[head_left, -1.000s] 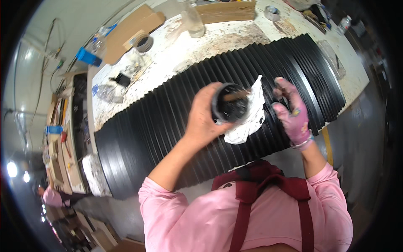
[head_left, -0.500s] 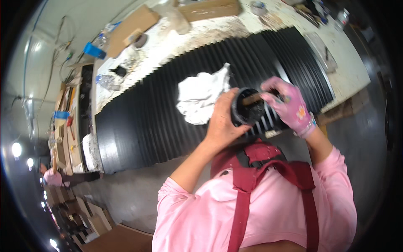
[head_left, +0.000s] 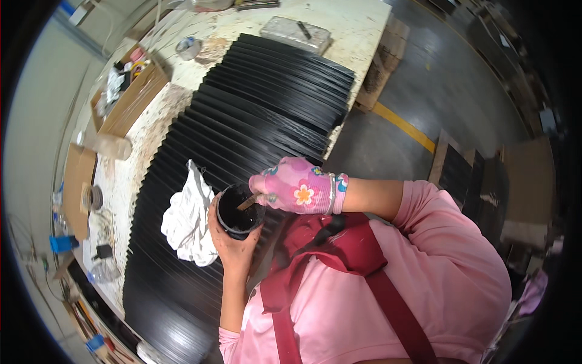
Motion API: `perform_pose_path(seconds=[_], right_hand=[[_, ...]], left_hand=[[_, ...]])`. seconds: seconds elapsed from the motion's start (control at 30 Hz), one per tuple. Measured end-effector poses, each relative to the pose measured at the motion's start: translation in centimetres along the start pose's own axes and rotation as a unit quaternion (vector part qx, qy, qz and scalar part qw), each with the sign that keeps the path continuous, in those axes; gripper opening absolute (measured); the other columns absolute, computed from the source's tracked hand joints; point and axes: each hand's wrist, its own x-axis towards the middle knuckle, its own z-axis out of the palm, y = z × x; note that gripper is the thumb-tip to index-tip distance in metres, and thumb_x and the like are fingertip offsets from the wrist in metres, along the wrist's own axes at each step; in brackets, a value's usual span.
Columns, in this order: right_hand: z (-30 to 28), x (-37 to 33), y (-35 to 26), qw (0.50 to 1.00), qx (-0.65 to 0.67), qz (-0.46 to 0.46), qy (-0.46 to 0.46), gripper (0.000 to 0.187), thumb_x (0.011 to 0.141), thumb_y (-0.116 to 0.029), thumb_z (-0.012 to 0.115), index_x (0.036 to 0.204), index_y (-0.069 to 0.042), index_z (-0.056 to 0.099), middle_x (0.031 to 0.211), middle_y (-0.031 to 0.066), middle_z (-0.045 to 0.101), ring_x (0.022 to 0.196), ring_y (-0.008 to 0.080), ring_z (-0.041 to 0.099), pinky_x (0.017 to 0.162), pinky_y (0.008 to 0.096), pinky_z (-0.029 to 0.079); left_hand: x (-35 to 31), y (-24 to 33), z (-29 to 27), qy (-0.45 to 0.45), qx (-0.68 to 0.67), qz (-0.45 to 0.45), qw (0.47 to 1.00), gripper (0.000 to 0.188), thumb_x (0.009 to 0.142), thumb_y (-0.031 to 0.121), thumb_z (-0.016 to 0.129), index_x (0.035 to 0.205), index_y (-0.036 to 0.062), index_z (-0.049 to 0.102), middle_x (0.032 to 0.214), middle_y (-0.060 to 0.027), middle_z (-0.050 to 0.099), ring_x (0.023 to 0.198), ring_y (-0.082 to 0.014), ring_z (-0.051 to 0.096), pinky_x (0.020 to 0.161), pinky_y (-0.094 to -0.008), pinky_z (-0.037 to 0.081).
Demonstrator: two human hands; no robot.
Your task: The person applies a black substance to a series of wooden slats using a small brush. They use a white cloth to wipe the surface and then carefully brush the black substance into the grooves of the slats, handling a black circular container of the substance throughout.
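Left hand point(head_left: 233, 246) gripping black cup point(head_left: 240, 211), contents seemingly dark

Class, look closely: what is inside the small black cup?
A brown stick held by the gloved right hand dips into the black cup, which the left hand grips. Its dark inside hides any contents and the stick's tip.

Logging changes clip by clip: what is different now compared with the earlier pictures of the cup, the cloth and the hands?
The white cloth, bunched against the cup a second ago, now lies on the black ribbed panels, left of the cup. The view has swung round. Unchanged: the left hand keeps its grip on the black cup, and the gloved right hand keeps the stick in it.
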Motion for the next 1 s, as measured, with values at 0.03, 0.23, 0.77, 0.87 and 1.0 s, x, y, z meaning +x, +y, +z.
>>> perform_pose_path(seconds=[0.03,0.23,0.77,0.87,1.0], right_hand=[[0.6,-0.5,0.2,1.0,0.007,-0.009,0.023,0.016,0.085,-0.024,0.064,0.095,-0.013,0.058,0.073,0.005,0.063,0.067,0.0259,0.064,0.061,0.0362,0.047],[1.4,-1.7,-1.0,1.0,-0.024,-0.009,0.014,0.015,0.08,-0.014,0.063,0.093,-0.013,0.056,0.075,-0.0004,0.059,0.071,0.0216,0.063,0.061,0.0334,0.045],[-2.7,-2.6,6.7,0.954,0.294,0.048,0.03,0.02,0.093,-0.018,0.058,0.105,-0.002,0.065,0.078,0.0063,0.066,0.07,0.0167,0.064,0.066,0.033,0.051],[-3.6,-3.5,7.8,0.862,0.47,0.19,-0.011,0.02,0.096,-0.016,0.058,0.105,0.0,0.067,0.08,-0.0001,0.064,0.066,0.0051,0.055,0.058,0.0217,0.046],[-5.5,-3.7,7.2,0.852,0.47,0.231,-0.011,0.019,0.096,-0.014,0.054,0.101,0.001,0.066,0.07,-0.0024,0.057,0.062,0.003,0.05,0.055,0.0211,0.042]], left_hand=[[0.1,-0.1,0.0,-0.02,0.01,0.005,1.0,0.091,0.059,0.015,0.086,0.136,-0.0015,0.04,0.134,-0.0182,0.049,0.123,-0.033,0.049,0.107,-0.04,0.036],[0.8,-0.2,-0.1,-0.115,0.02,0.093,0.989,0.091,0.056,0.011,0.086,0.134,-0.0021,0.041,0.134,-0.0192,0.048,0.123,-0.036,0.047,0.106,-0.0414,0.036],[4.2,1.1,3.6,-0.09,0.002,0.009,0.996,0.088,0.061,0.016,0.086,0.135,-0.0036,0.041,0.133,-0.0202,0.049,0.124,-0.0345,0.049,0.107,-0.0391,0.037],[5.3,2.5,4.1,-0.092,-0.065,-0.037,0.993,0.089,0.064,0.013,0.085,0.137,-0.0036,0.038,0.133,-0.019,0.049,0.125,-0.0296,0.049,0.107,-0.0353,0.037],[6.4,2.2,5.5,-0.113,-0.064,-0.012,0.991,0.095,0.065,0.017,0.086,0.141,0.0001,0.033,0.133,-0.0159,0.049,0.125,-0.0257,0.049,0.107,-0.0341,0.037]])
